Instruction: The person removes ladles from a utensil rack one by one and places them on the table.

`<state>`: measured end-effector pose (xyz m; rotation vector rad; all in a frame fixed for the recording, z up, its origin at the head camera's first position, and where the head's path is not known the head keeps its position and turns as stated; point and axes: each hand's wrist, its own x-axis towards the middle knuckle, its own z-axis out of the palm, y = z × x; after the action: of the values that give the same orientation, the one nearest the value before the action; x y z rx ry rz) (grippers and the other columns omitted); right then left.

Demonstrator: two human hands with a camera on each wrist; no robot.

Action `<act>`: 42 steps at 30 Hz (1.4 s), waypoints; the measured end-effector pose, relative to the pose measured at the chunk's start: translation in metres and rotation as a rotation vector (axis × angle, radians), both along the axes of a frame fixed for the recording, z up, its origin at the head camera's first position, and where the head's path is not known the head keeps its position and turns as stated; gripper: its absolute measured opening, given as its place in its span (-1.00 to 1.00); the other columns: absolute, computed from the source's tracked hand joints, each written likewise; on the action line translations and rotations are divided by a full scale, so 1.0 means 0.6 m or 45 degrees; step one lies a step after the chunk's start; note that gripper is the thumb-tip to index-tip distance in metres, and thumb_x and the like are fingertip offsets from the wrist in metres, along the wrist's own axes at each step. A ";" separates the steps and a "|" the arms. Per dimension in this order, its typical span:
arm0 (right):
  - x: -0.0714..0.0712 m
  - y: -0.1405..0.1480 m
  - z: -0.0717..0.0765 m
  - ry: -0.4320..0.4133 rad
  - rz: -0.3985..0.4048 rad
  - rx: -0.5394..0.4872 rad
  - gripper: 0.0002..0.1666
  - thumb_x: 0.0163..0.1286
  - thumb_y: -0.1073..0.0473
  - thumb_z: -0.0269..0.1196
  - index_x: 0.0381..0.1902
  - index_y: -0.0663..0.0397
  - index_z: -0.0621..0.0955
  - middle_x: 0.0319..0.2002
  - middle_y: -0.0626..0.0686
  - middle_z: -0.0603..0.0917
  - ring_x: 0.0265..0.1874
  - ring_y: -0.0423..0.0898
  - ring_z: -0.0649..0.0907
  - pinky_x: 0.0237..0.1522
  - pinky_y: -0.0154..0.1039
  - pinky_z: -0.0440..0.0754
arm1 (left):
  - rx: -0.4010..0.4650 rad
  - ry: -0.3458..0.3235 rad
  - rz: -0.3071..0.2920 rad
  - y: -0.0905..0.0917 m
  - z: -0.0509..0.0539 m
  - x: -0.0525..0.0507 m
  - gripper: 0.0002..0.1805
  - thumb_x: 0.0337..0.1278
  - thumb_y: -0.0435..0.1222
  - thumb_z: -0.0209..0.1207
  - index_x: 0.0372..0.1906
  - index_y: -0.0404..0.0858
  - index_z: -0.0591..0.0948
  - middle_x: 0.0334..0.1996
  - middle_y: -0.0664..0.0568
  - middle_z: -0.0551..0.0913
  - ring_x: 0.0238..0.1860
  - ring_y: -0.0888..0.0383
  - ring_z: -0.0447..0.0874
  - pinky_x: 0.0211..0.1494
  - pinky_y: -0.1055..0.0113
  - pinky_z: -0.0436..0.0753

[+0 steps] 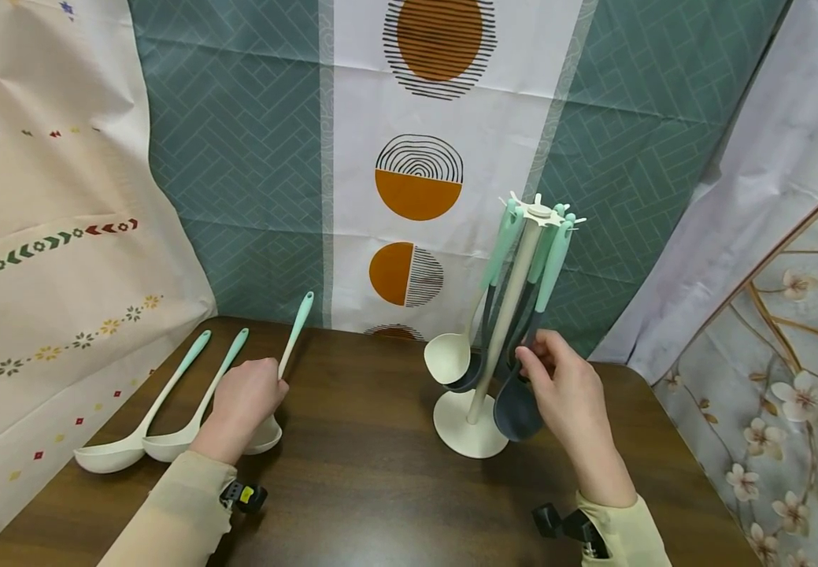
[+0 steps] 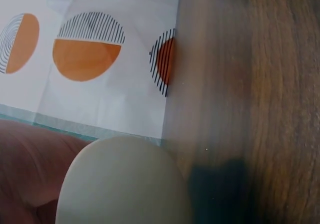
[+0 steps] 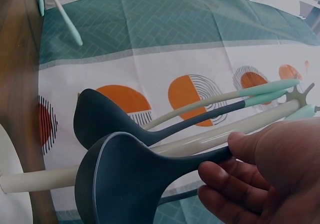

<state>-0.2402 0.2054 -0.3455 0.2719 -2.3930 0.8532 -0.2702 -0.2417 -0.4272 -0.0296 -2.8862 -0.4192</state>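
Work on both sides of the desk (image 1: 380,496) now: the left hand (image 1: 249,402) is curled round a cream ladle (image 1: 299,321), its mint handle poking up and its bowl low, though whether that bowl touches wood I cannot tell. Over on the right, the right hand (image 1: 566,386) has the dark ladle (image 1: 518,411) pinched by the shaft, thumb against fingers, while its mint handle reaches up to the rack (image 1: 457,429). Two more cream ladles (image 1: 112,455) (image 1: 170,446) lie at the left, just beside the held one.

Looks like a sorting step, cream to the left, dark on the rack, though a cream straggler (image 1: 447,359) hangs there with another dark ladle (image 1: 470,376) tucked behind. The next move probably calls for the left hand to settle its bowl flat and let go, the right to steady that shaft so nothing swings.

And the shapes! Deep, rounded bowls, matte charcoal against smooth cream; slim shafts, thicker handles, an eyelet at the lying tips. The rack is a pale round post on a disc base, crowned with star-like hooks. Brown wood grain below, creased teal cloth (image 1: 238,157) behind.
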 end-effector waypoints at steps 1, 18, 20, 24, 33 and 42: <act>0.000 0.000 0.000 0.003 0.001 0.000 -0.87 0.62 0.19 0.40 -0.05 0.09 0.65 -0.35 0.03 0.76 -0.33 0.00 0.79 -0.22 0.01 0.65 | -0.001 -0.013 0.003 0.000 0.000 0.000 -0.77 0.28 -0.38 0.25 -0.52 -0.26 0.56 -0.62 -0.03 0.53 -0.60 -0.05 0.48 -0.52 0.00 0.50; 0.001 -0.002 0.004 0.001 0.008 -0.002 -0.87 0.62 0.19 0.40 -0.03 0.10 0.66 -0.33 0.05 0.77 -0.31 0.00 0.80 -0.22 0.01 0.65 | -0.051 -0.187 0.018 -0.012 -0.005 0.000 -0.74 0.39 -0.37 0.31 -0.48 -0.27 0.60 -0.59 -0.02 0.55 -0.57 -0.01 0.51 -0.47 0.08 0.51; 0.001 -0.002 0.004 0.006 0.009 -0.003 -0.87 0.62 0.20 0.40 -0.04 0.10 0.65 -0.34 0.04 0.77 -0.32 0.00 0.80 -0.22 0.00 0.64 | -0.054 -0.203 0.025 -0.015 -0.007 -0.001 -0.73 0.38 -0.37 0.32 -0.50 -0.27 0.59 -0.60 -0.03 0.56 -0.57 -0.01 0.52 -0.47 0.08 0.51; 0.001 -0.002 0.003 0.009 0.012 -0.005 -0.87 0.63 0.20 0.39 -0.03 0.11 0.65 -0.33 0.05 0.77 -0.32 0.00 0.81 -0.22 0.00 0.65 | -0.067 -0.239 0.042 -0.020 -0.009 -0.002 -0.71 0.39 -0.37 0.32 -0.51 -0.26 0.59 -0.59 -0.03 0.56 -0.55 -0.01 0.53 -0.47 0.09 0.50; 0.002 0.000 0.001 0.005 0.010 -0.001 -0.87 0.63 0.19 0.39 -0.03 0.10 0.65 -0.33 0.04 0.77 -0.32 0.00 0.81 -0.22 0.00 0.65 | -0.083 -0.262 0.040 -0.025 -0.015 -0.002 -0.69 0.41 -0.39 0.31 -0.53 -0.25 0.59 -0.59 -0.03 0.55 -0.55 0.00 0.51 -0.45 0.10 0.47; 0.002 -0.001 0.001 -0.013 0.009 0.004 -0.87 0.65 0.17 0.37 -0.03 0.09 0.65 -0.33 0.04 0.77 -0.31 0.00 0.80 -0.22 0.02 0.63 | -0.093 -0.261 0.042 -0.026 -0.020 0.000 -0.67 0.41 -0.41 0.28 -0.55 -0.23 0.57 -0.61 -0.03 0.55 -0.56 0.00 0.50 -0.44 0.08 0.48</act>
<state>-0.2388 0.2048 -0.3449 0.2777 -2.4042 0.8565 -0.2700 -0.2572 -0.4394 0.0518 -3.0977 -0.3286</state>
